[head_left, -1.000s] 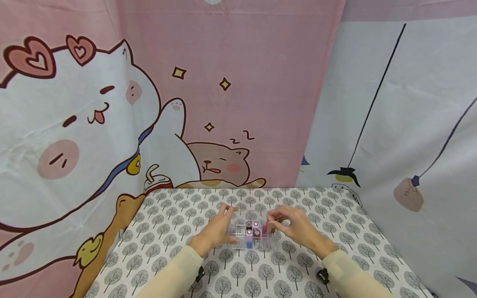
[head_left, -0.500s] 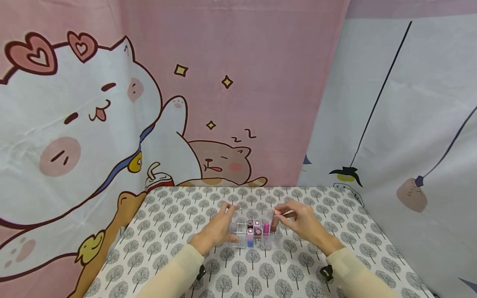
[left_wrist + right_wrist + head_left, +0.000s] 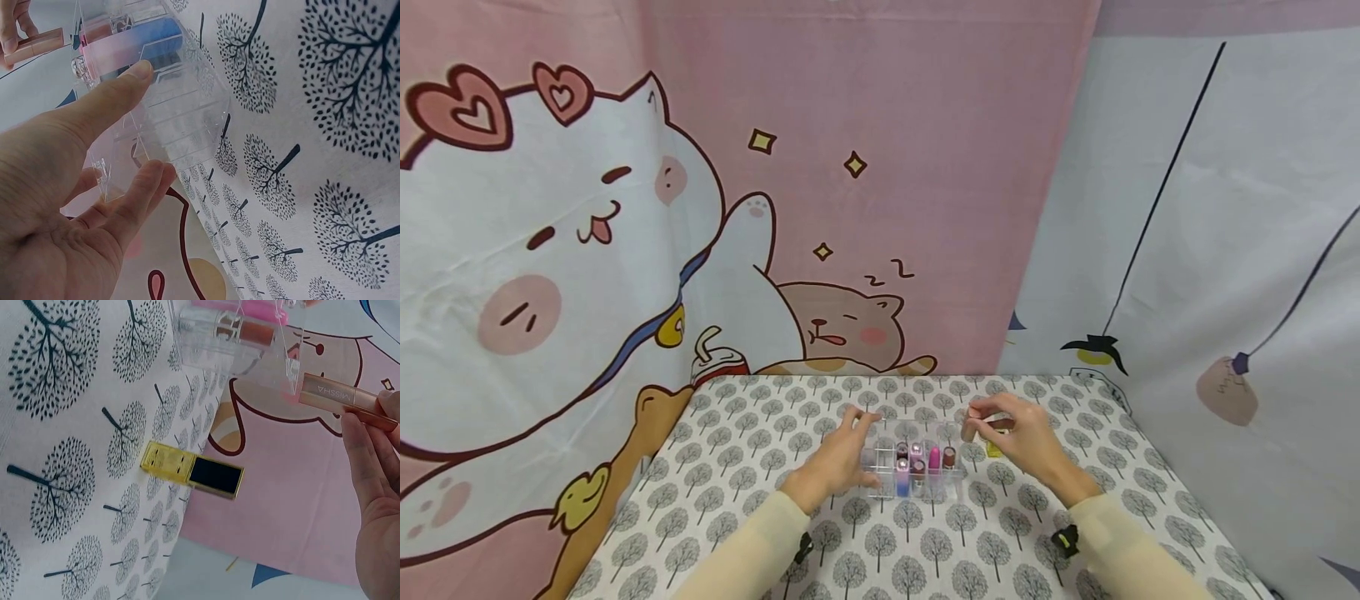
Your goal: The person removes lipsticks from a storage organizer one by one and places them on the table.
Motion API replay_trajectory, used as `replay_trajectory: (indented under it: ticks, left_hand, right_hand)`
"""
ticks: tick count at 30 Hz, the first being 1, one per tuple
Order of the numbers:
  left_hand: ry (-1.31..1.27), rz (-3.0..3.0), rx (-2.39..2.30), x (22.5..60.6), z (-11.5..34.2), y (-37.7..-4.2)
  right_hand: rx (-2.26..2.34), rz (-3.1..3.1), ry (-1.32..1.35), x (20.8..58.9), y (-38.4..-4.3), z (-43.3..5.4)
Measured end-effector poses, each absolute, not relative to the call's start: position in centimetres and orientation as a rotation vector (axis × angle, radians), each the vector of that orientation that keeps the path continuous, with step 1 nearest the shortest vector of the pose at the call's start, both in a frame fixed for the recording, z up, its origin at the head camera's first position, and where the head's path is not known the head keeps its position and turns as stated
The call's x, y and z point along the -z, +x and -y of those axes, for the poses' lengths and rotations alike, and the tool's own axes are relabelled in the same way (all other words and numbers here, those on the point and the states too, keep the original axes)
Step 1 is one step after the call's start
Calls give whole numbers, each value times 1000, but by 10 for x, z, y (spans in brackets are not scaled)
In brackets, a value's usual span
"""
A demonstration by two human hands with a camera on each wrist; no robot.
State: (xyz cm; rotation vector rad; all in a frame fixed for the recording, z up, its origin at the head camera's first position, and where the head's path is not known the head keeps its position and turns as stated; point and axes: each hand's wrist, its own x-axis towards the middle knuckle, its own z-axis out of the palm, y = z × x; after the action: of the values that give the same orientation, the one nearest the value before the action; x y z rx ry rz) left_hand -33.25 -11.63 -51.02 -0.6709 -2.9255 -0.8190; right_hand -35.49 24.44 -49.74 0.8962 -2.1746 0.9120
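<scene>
A clear plastic lipstick organizer point(image 3: 877, 492) stands on the cloth. My left hand point(image 3: 833, 467) grips its left end, thumb point(image 3: 115, 94) on the near side. Pink, red-brown and dark tubes fill several slots in its middle and right; one is a pink-to-blue tube point(image 3: 134, 45). Beyond the right end, my right hand point(image 3: 1021, 440) pinches a rose-gold lipstick point(image 3: 340, 399) with "MISSHA" on it, held in the air between thumb and fingertips. Below that hand stands a yellow, black-capped lipstick point(image 3: 194, 470), partly hidden by the hand in the head view.
Under everything lies a white cloth point(image 3: 910, 546) printed with grey trees. Behind the table hangs a pink cartoon curtain point(image 3: 940, 208), and a pale one point(image 3: 1150, 250) hangs at the right.
My right hand has moved right, off the organizer's right end, with the rose-gold lipstick in its fingers. The yellow lipstick now shows beneath it. My left hand stays on the organizer.
</scene>
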Motion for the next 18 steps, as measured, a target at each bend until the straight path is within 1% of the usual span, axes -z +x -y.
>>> replay_trajectory:
  ticks: [18]
  left_hand:
    - [-673,2919,842,510,117,-332]
  right_hand:
    - [-899,2147,756,489,-364,-275]
